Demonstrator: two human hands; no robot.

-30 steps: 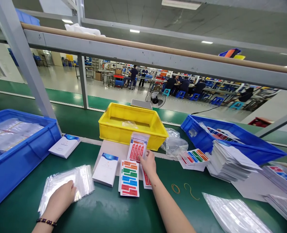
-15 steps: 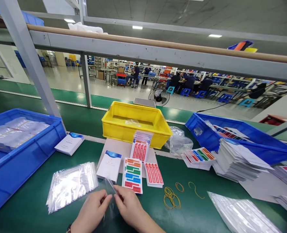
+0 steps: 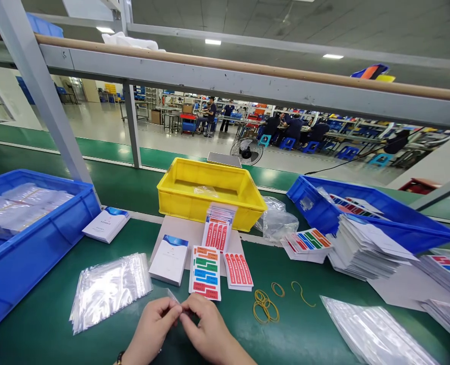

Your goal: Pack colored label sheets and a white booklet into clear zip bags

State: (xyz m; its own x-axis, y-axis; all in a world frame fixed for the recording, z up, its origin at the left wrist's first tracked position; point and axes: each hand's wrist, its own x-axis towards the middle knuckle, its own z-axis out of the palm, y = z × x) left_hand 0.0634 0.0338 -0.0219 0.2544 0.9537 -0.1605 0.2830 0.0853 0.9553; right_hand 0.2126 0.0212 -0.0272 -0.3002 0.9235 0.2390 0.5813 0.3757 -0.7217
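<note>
Just in front of you, your left hand (image 3: 152,322) and right hand (image 3: 205,320) meet, pinching a clear bag (image 3: 172,295); probably super light, floppy and slippery, so grab an edge.

The left hand (image 3: 153,320) wears a dark beaded bracelet (image 3: 120,358); the right hand (image 3: 206,322) is bare.

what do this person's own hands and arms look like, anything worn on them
The left hand and right hand are both bare, without gloves. The left wears a dark bracelet at the wrist, partly cut off by the picture's bottom edge. Nothing worn shows on the right, and no sleeve is visible.
</note>
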